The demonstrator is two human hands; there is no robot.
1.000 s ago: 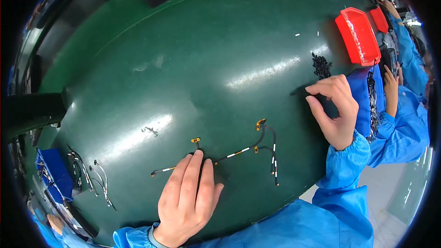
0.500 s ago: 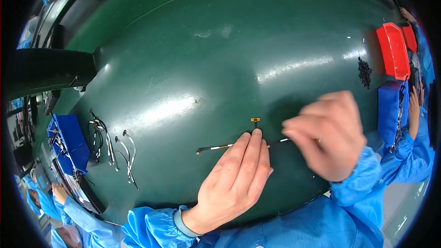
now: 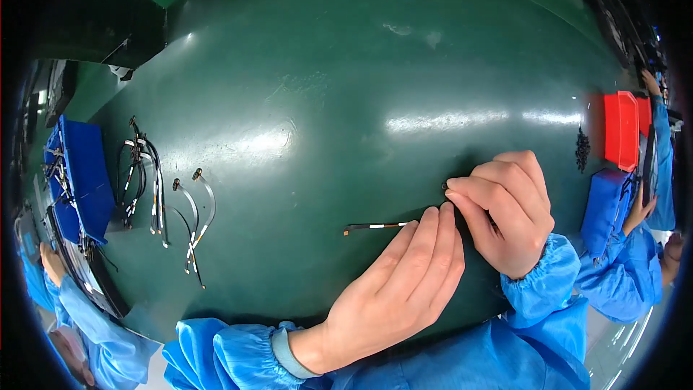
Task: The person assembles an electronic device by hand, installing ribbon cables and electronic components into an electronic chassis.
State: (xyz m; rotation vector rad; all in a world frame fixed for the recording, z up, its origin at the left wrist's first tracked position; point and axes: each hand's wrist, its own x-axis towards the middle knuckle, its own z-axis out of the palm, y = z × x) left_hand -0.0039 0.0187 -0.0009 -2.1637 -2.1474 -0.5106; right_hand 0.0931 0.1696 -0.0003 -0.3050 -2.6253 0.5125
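Observation:
A thin black flex cable (image 3: pixel 377 227) with white bands and a small orange tip lies on the green table. My left hand (image 3: pixel 401 274) rests flat over it with the fingers stretched out together, hiding its middle. My right hand (image 3: pixel 505 209) is closed in a pinch just beyond the left fingertips. A small black piece (image 3: pixel 445 186) shows at the tips of its thumb and forefinger. The cable's far end, beneath those fingers, is hidden.
Several loose cables (image 3: pixel 193 220) lie to the left beside a blue bin (image 3: pixel 88 180) of cables. At right are a pile of small black parts (image 3: pixel 582 150), a red bin (image 3: pixel 621 130) and a blue bin (image 3: pixel 605 206). Co-workers' arms show at both sides.
My right hand has moved left to my left fingertips, and a black piece now shows in its pinch. The orange cable end seen beyond the left fingers is now covered. The view has shifted.

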